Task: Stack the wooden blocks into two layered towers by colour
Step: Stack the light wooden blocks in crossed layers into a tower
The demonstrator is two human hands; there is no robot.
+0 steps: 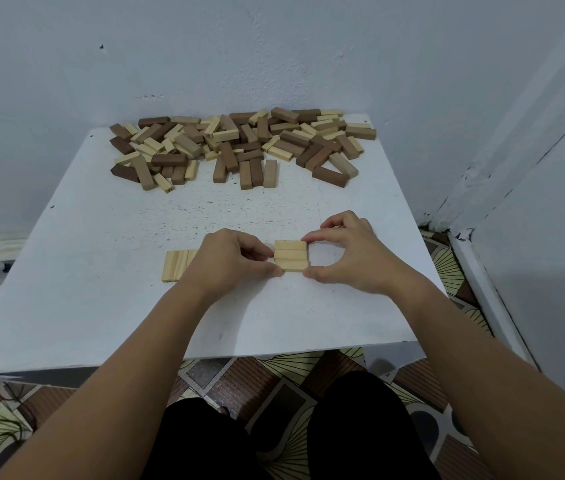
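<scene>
Pale pine blocks (291,255), three flush, pinched endwise by left hand (230,259) and right hand (346,254)

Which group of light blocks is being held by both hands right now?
The right-hand trio, pinched between left hand and right hand; the other set lies untouched further left.

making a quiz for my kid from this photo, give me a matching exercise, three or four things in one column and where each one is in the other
Things:
1. loose heap of dark and light wooden blocks
2. row of three light wooden blocks lying crosswise
3. set of light wooden blocks lying lengthwise
4. person's left hand

Places:
A. squeezed between the fingertips of both hands
B. far edge of the white table, by the wall
C. partly hidden behind the left hand
D. pinching the left ends of the crosswise row

Pairs: 1-B, 2-A, 3-C, 4-D
</scene>
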